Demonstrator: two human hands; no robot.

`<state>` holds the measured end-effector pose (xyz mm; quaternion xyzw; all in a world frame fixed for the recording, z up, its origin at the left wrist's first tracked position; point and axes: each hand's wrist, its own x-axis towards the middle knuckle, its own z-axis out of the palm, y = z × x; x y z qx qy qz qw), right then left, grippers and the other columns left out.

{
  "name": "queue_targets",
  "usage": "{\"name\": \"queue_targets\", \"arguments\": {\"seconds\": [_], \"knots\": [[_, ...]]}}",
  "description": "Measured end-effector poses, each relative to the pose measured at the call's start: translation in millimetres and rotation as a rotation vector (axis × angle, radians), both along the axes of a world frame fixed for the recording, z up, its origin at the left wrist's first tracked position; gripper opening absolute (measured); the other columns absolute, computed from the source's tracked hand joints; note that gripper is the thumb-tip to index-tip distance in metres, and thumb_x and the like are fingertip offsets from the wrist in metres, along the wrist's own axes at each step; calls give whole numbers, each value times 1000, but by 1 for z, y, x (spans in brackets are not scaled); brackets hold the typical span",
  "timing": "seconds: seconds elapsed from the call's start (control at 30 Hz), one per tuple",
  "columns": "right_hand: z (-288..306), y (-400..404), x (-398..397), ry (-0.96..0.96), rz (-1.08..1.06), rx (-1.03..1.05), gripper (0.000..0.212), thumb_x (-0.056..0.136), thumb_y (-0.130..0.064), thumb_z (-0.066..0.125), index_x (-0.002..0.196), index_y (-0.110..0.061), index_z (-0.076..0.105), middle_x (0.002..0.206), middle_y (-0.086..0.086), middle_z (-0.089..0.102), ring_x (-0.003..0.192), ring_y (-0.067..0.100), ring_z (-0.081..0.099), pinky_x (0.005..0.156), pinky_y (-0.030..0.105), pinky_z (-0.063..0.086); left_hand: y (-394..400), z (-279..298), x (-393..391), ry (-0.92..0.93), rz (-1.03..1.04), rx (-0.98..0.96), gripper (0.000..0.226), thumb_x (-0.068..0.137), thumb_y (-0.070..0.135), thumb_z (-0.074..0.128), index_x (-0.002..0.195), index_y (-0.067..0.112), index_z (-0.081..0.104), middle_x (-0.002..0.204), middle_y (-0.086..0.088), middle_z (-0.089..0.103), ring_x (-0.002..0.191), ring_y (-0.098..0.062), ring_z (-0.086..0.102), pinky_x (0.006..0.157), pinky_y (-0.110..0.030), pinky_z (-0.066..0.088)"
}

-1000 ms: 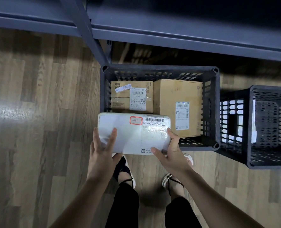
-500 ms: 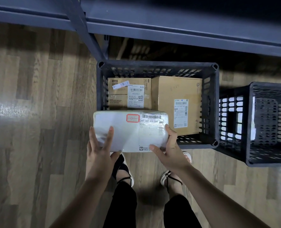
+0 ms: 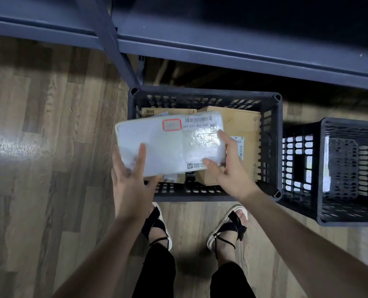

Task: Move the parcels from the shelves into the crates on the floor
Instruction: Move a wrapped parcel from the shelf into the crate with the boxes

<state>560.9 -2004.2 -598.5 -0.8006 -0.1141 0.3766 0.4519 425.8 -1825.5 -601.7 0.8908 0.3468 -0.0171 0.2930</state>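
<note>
A white plastic-wrapped parcel (image 3: 170,145) with a red-framed label and a barcode hangs tilted over the left part of a dark slatted crate (image 3: 273,147) on the floor. My left hand (image 3: 131,175) holds its near left corner, with fingers spread on top. My right hand (image 3: 228,166) grips its right end, thumb on the near edge. Inside the crate lie a large brown cardboard box (image 3: 243,130) on the right and a smaller brown box (image 3: 155,111) at the back left, mostly hidden by the parcel.
A second dark crate (image 3: 351,218) stands to the right on the wooden floor. The blue-grey metal shelf edge (image 3: 221,48) and its diagonal post (image 3: 114,48) overhang the crate's far side. My feet in sandals (image 3: 157,224) stand just in front of the crate.
The parcel has moved forward from the crate's near rim to above the crate's inside and tilted, its right end raised. Both hands went with it.
</note>
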Motion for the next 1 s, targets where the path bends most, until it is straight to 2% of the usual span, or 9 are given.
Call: {"name": "queue_targets", "arguments": {"seconds": [0.13, 0.23, 0.37, 0.5, 0.6, 0.73, 0.83, 0.93, 1.0], "knots": [[-3, 10, 41, 0, -3, -12, 68, 95, -17, 55, 147, -35, 15, 147, -11, 31, 126, 12, 43, 108, 32, 36, 1, 4, 29, -8, 20, 18, 80, 78, 32, 75, 145, 30, 33, 151, -18, 13, 131, -36, 27, 103, -43, 34], [-9, 11, 59, -24, 46, -60, 66, 95, -18, 54, 147, -34, 16, 144, -11, 32, 118, 11, 46, 105, 29, 37, -4, -4, 36, -11, 19, 1, 78, 78, 27, 75, 145, 26, 34, 149, -21, 17, 127, -39, 33, 101, -44, 37], [-18, 21, 77, -77, 152, -120, 67, 95, -15, 53, 147, -37, 17, 149, -6, 30, 123, 14, 42, 109, 39, 35, -10, -14, 33, 49, 92, -80, 80, 80, 22, 74, 147, 25, 29, 146, -18, 17, 126, -33, 35, 100, -36, 37], [-19, 41, 92, -100, 253, -152, 67, 95, -11, 51, 147, -38, 19, 151, -15, 21, 117, 13, 43, 104, 30, 38, -27, -19, 14, -57, 123, -99, 82, 75, 5, 77, 143, 22, 33, 143, -21, 22, 104, -17, 43, 91, -28, 39], [-20, 56, 101, -155, 401, -189, 67, 95, -9, 50, 148, -34, 19, 154, -11, 15, 125, 8, 33, 102, 21, 29, -33, -21, 6, -19, 159, -170, 73, 80, -2, 70, 143, 17, 38, 143, -19, 22, 96, -9, 42, 87, -22, 37], [-34, 78, 101, -251, 609, -316, 62, 96, -15, 49, 150, -29, 20, 159, -6, 3, 144, 14, 11, 114, 26, 20, -30, -20, -7, 91, 60, -203, 60, 85, 10, 67, 140, 15, 43, 145, -16, 27, 91, -10, 48, 76, -22, 42], [-44, 88, 75, -308, 351, -318, 72, 92, -16, 59, 151, -22, 17, 159, 2, -3, 146, 18, 4, 117, 31, 17, -7, -24, -10, 126, -96, -37, 62, 71, 33, 80, 126, 14, 56, 129, -14, 50, 95, -30, 60, 57, -33, 49], [-51, 77, 42, -284, -92, -340, 88, 85, -22, 69, 150, -20, 10, 156, 12, 0, 142, 28, 17, 110, 39, 32, 20, -32, -4, 272, -260, 130, 92, 64, 53, 78, 140, 21, 40, 142, -21, 37, 122, -42, 43, 87, -51, 46], [-53, 67, 22, -175, -143, -354, 92, 85, -29, 68, 150, -23, 4, 151, 11, 14, 126, 28, 40, 98, 38, 42, 35, -33, 4, 419, -304, -13, 112, 64, 60, 75, 150, 32, 9, 153, -20, 10, 137, -41, 23, 105, -51, 32]]}}
